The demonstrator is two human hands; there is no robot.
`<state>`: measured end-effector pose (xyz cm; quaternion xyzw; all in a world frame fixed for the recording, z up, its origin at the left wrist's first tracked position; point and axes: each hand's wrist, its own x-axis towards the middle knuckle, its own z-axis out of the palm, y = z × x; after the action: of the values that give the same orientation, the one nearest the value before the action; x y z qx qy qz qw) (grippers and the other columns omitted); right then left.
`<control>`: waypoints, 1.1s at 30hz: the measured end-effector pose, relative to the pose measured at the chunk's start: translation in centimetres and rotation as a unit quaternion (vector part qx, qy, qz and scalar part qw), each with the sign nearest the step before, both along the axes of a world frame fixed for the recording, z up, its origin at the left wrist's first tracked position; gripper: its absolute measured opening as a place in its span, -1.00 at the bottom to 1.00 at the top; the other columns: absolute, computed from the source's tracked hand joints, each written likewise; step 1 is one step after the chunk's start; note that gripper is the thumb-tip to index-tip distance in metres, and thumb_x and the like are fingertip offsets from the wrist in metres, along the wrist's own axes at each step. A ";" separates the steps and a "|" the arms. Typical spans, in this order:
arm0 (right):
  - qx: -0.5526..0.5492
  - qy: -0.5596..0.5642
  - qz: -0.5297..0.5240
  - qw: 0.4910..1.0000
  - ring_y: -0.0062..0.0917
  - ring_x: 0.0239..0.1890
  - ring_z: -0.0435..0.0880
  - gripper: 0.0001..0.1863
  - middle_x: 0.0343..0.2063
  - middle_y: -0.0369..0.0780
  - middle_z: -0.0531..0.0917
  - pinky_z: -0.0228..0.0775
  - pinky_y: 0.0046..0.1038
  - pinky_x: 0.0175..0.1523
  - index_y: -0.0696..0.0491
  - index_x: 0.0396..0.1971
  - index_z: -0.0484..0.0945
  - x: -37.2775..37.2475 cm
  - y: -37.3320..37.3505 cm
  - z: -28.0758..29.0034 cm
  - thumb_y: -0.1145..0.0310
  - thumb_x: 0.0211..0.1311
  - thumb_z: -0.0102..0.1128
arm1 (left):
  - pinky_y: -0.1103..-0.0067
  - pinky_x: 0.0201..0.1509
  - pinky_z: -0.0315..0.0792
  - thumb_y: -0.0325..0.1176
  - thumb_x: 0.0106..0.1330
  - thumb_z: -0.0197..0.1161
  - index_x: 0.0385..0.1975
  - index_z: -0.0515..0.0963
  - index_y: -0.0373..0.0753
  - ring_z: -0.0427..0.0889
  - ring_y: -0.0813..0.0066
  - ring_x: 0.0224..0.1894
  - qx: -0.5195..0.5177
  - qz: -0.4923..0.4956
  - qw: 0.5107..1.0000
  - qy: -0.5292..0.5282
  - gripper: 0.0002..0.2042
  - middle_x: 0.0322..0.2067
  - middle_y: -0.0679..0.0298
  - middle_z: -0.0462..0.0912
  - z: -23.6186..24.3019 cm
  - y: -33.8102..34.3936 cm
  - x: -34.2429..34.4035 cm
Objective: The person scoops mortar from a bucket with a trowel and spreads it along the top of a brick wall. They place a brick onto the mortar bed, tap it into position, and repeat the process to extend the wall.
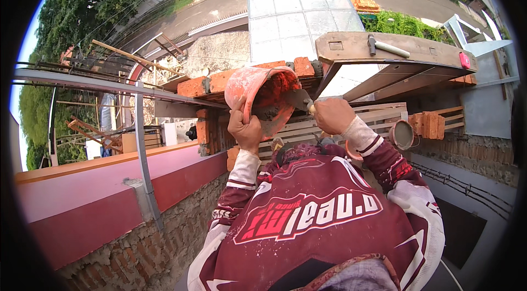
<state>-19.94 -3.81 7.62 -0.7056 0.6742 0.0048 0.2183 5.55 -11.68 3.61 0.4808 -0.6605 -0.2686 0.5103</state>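
Observation:
My left hand point(245, 131) grips the rim of an orange-red plastic bucket point(239, 83), which is tipped on its side with its mouth turned toward my right. Grey mortar clings to the inside of the bucket. Closed around its handle, my right hand point(333, 115) holds a trowel point(296, 98), whose metal blade reaches into the bucket's mouth. Behind the bucket runs a course of orange bricks point(191, 87) with grey mortar in the joints.
A hammer point(388, 48) lies on a wooden frame point(351, 45) at the far right. By my right forearm stands a second bucket point(402, 134) holding grey mortar, near stacked bricks point(428, 125). Wooden slats point(379, 117) lie below my hands. A metal post point(144, 151) rises at left.

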 end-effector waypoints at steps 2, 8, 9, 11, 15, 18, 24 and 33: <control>0.079 -0.072 -0.016 0.994 -0.02 -0.33 0.73 -0.59 -0.41 0.06 0.71 0.56 -0.09 -0.21 0.14 -0.36 0.66 0.7 -0.3 -1.9 0.08 0.35 0.05 | 0.45 0.21 0.38 -0.74 0.01 0.05 -0.67 0.21 -0.36 0.63 0.19 0.12 -0.002 0.000 1.000 0.025 -0.81 0.05 -0.15 0.64 -0.2 0.3 -0.5; 0.096 -0.256 -0.038 0.961 0.04 -0.28 0.68 -0.51 -0.42 0.07 0.69 0.47 -0.03 -0.15 0.08 -0.17 0.68 3.5 -0.8 -7.4 -0.05 0.42 -0.03 | 0.65 -0.01 0.42 -0.74 0.02 0.04 -0.21 0.55 -0.47 0.60 0.54 -0.10 0.057 -0.022 0.997 0.038 -0.69 0.09 0.09 0.64 -0.8 1.0 0.6; 0.092 -0.243 -0.016 0.966 0.04 -0.28 0.67 -0.51 -0.41 0.06 0.69 0.47 -0.02 -0.15 0.08 -0.18 0.68 4.0 -0.8 -7.7 -0.04 0.43 -0.05 | 0.69 -0.07 0.42 -0.74 0.02 0.04 -0.11 0.61 -0.49 0.59 0.63 -0.16 0.065 -0.029 0.997 0.041 -0.61 0.08 0.14 0.64 -1.0 1.2 0.9; 0.049 -0.258 0.013 0.965 0.04 -0.29 0.67 -0.52 -0.40 0.05 0.69 0.47 -0.03 -0.16 0.10 -0.19 0.67 4.7 -0.6 -7.9 -0.02 0.43 -0.05 | 0.72 -0.18 0.40 -0.73 0.01 0.04 -0.05 0.62 -0.46 0.53 0.71 -0.27 0.077 -0.032 0.995 0.060 -0.56 0.00 0.21 0.67 -1.4 1.2 1.1; 0.054 -0.295 0.008 0.954 0.02 -0.24 0.69 -0.51 -0.34 0.05 0.71 0.50 -0.05 -0.06 0.04 -0.19 0.71 5.2 -0.3 -8.3 -0.02 0.44 -0.10 | 0.68 -0.38 0.28 -0.70 0.01 0.05 -0.27 0.58 -0.52 0.29 0.75 -0.52 0.138 0.037 0.983 0.119 -0.74 -0.41 0.43 0.57 -2.4 1.1 1.4; 0.063 -0.383 -0.003 0.921 -0.12 -0.37 0.70 -0.55 -0.41 -0.01 0.71 0.51 -0.14 -0.14 0.03 -0.13 0.71 4.9 -0.3 -9.4 0.00 0.42 -0.03 | 0.73 -0.38 0.31 -0.72 0.00 0.06 -0.47 0.51 -0.35 0.38 0.74 -0.49 0.124 0.043 0.978 0.160 -0.85 -0.44 0.44 0.54 -4.1 0.8 1.5; 0.195 -0.452 -0.130 0.861 -0.54 -0.59 0.58 -0.58 -0.54 -0.22 0.63 0.48 -0.40 -0.39 0.02 -0.05 0.70 2.9 -0.1 -11.4 0.02 0.35 0.12 | 0.60 -0.41 0.39 -0.69 0.01 0.14 -0.62 0.30 -0.21 0.47 0.62 -0.51 0.300 0.214 0.904 0.217 -0.79 -0.51 0.35 0.50 -10.5 1.0 2.3; 0.029 -0.196 -0.190 0.962 -0.09 -0.23 0.70 -0.56 -0.31 -0.02 0.73 0.52 -0.15 -0.09 0.02 -0.03 0.67 -3.6 -3.4 -13.6 0.03 0.34 0.03 | 0.43 -0.21 0.56 -0.63 0.07 0.15 -0.25 0.52 -0.49 0.68 0.33 -0.31 0.459 0.384 0.764 0.242 -0.78 -0.25 0.14 0.64 -18.3 3.2 3.9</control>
<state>-23.49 -7.22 -5.97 -0.5447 0.7399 -0.1556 0.3628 9.46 -8.45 -14.73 0.7898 -0.0730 -0.4286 0.4327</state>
